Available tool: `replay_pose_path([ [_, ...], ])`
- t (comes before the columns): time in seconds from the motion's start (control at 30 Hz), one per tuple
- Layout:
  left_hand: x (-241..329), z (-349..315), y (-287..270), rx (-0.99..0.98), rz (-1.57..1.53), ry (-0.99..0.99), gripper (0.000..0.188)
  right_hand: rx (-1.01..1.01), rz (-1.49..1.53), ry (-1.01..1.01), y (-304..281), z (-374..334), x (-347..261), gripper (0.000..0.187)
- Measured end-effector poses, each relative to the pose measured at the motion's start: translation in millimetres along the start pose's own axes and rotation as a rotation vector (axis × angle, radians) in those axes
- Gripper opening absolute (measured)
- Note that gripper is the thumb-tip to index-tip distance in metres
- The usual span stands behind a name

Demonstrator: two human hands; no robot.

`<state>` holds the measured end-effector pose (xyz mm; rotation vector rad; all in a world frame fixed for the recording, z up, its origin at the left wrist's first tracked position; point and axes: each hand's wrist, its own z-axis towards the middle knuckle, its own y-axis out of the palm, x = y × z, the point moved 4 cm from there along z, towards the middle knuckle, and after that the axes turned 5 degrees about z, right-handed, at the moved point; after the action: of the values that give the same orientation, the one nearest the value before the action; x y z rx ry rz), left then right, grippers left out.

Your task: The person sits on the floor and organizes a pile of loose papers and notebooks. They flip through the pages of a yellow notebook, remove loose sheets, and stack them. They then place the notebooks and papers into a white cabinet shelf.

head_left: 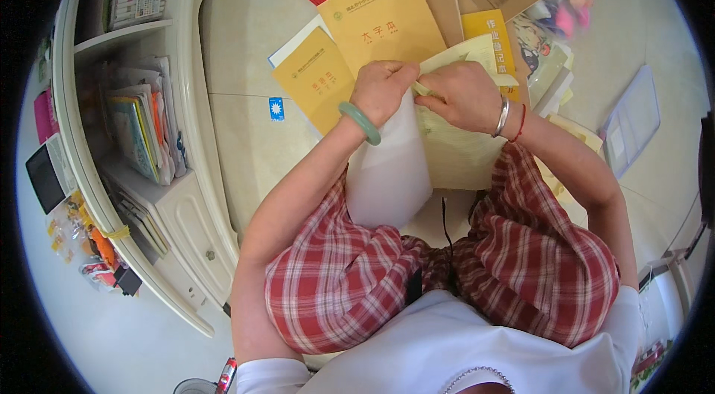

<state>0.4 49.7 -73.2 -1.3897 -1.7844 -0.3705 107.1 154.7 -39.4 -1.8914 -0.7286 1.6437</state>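
Floor tiles [242, 133] carry yellow notebooks [383, 18]; between these and the plaid shorts [335, 275], pale sheets [458, 156] are pinched near their upper edge by the left hand [383, 90] and right hand [468, 96].

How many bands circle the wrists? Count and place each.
3, all on wrists: a green bangle behind the left hand; a silver bangle and a red cord behind the right hand.
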Motion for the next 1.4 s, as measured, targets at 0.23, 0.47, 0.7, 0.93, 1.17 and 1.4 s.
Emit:
replay_pose_path([
  [0.23,7,-3,-1,-0.002,0.195,0.061,0.035,0.096,0.027,0.002,7,-6,4,0.026],
  [0.47,21,-11,-3,0.026,0.306,0.188,0.040,-0.191,0.145,0.135,-2,15,3,0.034],
  [0.7,15,-15,2,-0.023,0.158,0.188,0.043,0.135,0.030,-0.144,5,-5,-5,0.022],
  [0.93,16,-14,1,-0.023,0.229,0.099,0.041,0.304,-0.093,-0.241,12,-11,-10,0.016],
  [1.17,6,-7,-6,-0.011,0.181,0.267,0.048,-0.099,0.079,0.080,1,6,13,0.027],
  [1.4,32,-25,-11,-0.209,0.537,0.448,0.036,-0.009,0.191,-0.012,-6,-2,16,0.025],
])
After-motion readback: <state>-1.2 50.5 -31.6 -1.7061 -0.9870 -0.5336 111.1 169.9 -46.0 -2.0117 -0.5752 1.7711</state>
